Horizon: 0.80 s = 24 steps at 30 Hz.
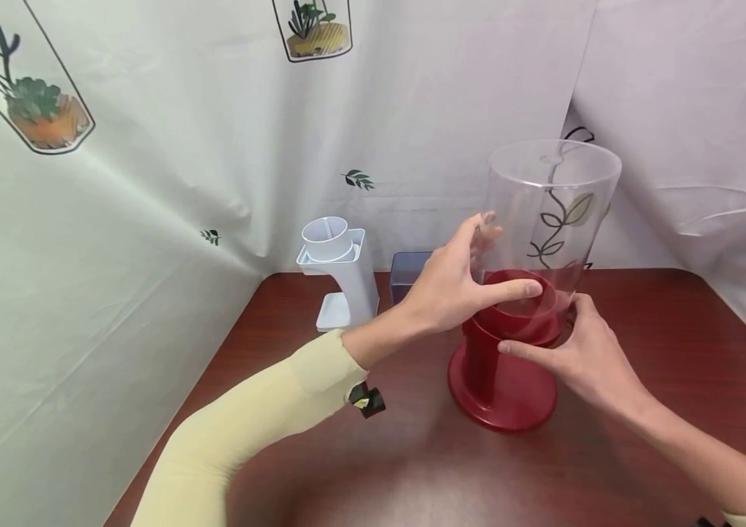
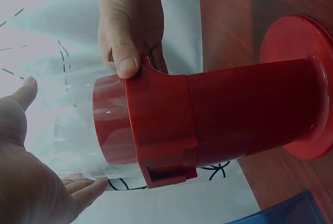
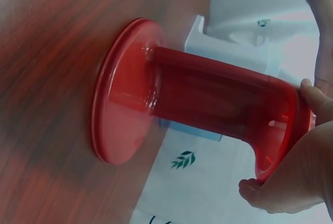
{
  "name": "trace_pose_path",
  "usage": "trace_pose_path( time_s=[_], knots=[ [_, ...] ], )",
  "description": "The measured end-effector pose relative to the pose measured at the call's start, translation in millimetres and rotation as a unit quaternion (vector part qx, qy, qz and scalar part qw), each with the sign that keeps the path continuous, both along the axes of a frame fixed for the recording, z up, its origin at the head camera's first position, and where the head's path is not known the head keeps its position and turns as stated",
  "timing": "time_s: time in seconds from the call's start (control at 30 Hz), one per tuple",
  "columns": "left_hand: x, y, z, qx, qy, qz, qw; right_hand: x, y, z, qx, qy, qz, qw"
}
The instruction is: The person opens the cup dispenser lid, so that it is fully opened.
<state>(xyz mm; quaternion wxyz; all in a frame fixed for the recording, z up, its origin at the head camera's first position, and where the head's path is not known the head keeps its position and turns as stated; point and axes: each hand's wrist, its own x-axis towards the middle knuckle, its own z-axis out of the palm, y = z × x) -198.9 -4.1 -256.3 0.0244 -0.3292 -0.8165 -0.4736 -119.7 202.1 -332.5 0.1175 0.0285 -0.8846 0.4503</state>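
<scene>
A red plastic stand with a round foot, an upright column and a ring-shaped top stands on the table. Above it rises a large clear cylinder, its lower end around the red rim at the top of the stand. My left hand holds the cylinder low down, thumb across the front and fingers at the far left side. Just below, my right hand grips the stand's collar from the right, its thumb at the front. In the right wrist view the hollow column is plain to see.
A pale grey-white stand with a round cup-like top is at the back left of the brown table. Beside it, partly behind my left arm, lies a blue translucent box. White printed cloth hangs behind the table.
</scene>
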Motion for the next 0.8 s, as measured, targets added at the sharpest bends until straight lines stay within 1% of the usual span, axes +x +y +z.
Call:
trace_pose_path(
  time_s=[0.3,0.53,0.63,0.7,0.8],
  knots=[
    [14.8,-8.7,-1.3,-0.001,0.002,-0.009,1.0,13.6,-8.8,2.8,0.002,-0.005,0.003,1.0],
    [22.2,-12.5,-1.8,0.0,0.006,-0.009,0.9999,20.5,-14.5,3.8,0.003,-0.003,0.011,0.9999],
    [23.6,-12.4,-1.8,0.005,0.007,-0.018,0.9998,21.8,-16.0,4.2,-0.002,-0.006,0.02,0.9998],
    [23.1,-12.0,-0.8,0.013,0.006,-0.034,0.9993,22.3,-16.3,3.6,-0.005,-0.007,0.024,0.9997],
    [21.9,-13.7,2.5,0.023,-0.009,-0.047,0.9986,22.2,-15.0,1.4,-0.009,-0.01,0.031,0.9994]
  ],
)
